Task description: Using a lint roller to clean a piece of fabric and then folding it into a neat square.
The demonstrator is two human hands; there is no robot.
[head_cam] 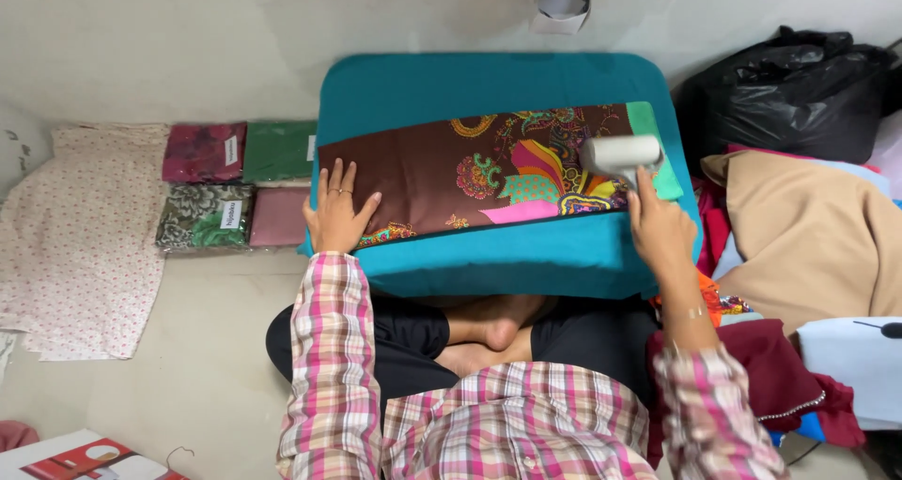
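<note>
A brown cloth with a bright multicoloured pattern (442,175) lies spread across a teal padded board (489,255) in front of my crossed legs. My left hand (336,209) rests flat, fingers apart, on the cloth's left end. My right hand (658,224) grips the handle of a small white handheld steamer (620,153), whose head sits over the cloth's patterned right end near a green strip (648,128).
Several folded fabrics in clear wrappers (235,184) lie on the floor to the left, beside a floral pink cloth (80,236). On the right lie a tan garment (808,236), a black plastic bag (799,90) and maroon clothing (770,372). A red-and-white box (80,456) is at the bottom left.
</note>
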